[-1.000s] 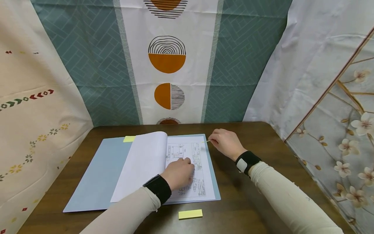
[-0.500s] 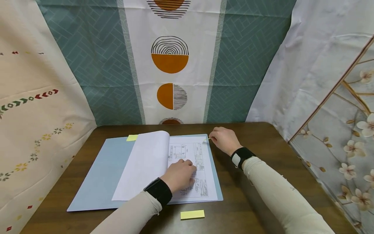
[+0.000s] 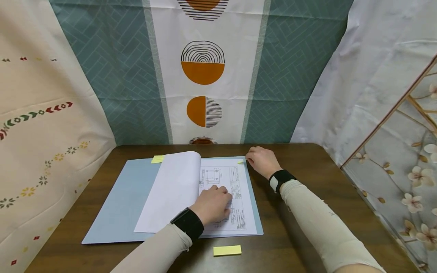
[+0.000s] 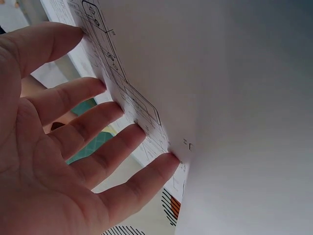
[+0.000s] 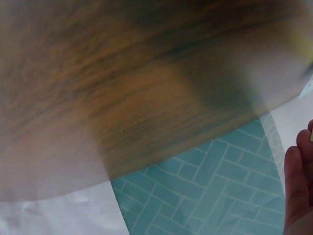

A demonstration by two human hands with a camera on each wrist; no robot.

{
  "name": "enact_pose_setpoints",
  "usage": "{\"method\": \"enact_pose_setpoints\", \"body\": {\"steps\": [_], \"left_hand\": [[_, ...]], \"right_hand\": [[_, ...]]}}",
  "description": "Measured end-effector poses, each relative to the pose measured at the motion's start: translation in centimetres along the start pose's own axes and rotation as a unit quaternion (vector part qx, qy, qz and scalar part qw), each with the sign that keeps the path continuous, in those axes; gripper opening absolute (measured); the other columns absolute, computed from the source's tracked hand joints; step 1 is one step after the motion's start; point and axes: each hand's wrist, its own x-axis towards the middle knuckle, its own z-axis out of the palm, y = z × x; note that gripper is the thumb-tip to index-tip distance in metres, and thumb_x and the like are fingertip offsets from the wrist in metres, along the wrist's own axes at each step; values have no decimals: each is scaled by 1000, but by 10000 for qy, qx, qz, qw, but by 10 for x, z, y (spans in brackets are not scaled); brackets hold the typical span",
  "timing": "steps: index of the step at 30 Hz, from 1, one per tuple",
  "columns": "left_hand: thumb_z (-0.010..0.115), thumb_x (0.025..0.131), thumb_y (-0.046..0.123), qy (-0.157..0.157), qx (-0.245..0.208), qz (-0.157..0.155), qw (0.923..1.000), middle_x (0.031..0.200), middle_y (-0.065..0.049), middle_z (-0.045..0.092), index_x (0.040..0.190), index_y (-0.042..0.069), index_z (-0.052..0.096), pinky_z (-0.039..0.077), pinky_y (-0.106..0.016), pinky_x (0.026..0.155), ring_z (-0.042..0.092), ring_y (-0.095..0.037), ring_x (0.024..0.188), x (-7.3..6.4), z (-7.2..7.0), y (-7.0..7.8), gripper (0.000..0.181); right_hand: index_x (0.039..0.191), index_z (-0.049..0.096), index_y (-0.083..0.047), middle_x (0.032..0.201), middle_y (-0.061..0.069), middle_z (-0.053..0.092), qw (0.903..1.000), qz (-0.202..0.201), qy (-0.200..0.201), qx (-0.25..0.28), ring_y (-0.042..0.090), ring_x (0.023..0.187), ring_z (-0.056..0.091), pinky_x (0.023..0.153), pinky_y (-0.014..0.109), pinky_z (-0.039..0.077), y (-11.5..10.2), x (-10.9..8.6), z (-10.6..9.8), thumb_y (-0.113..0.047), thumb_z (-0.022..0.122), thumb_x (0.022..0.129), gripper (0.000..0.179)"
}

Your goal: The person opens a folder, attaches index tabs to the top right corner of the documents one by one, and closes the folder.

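Tab (image 3: 240,162) at the page's (image 3: 244,218) corner

The right hand (image 3: 261,162) seems to pinch the tab, fingers nearly closed, at the far right corner. The tab should be light, soft and easy to crease; its outer edge is the best hold. The left hand (image 3: 212,204) grips nothing. The left wrist view shows its fingers spread, tips on the page; the head view shows mainly its back.
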Motion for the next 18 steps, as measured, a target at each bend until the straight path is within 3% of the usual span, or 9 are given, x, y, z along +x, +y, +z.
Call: {"method": "enact_pose_setpoints", "body": {"steps": [7,14,18], "left_hand": [[85,96,31,-102,-101,-78,9999,128,-5,74,127,16,81,61,-54,91,66,-27,110,2,1,1,35],[83,97,32,-197,-118,-125,9997,130,-6,73,130,16,80,60,-54,92,65,-28,111,5,2,0,37],[83,97,32,-229,-111,-144,9996,130,-6,73,130,15,80,60,-55,93,65,-28,110,5,1,-1,37]], "right_hand": [[107,88,-14,109,4,79,9997,-134,-159,-126,25,102,72,91,39,62,9,3,8,-4,88,94,16],[106,89,-13,103,4,79,9997,-108,4,-237,24,97,72,88,39,62,11,4,10,-4,87,94,16],[105,89,-12,103,5,79,9991,-269,-118,-294,24,95,71,89,37,62,9,6,9,-4,87,95,14]]}}
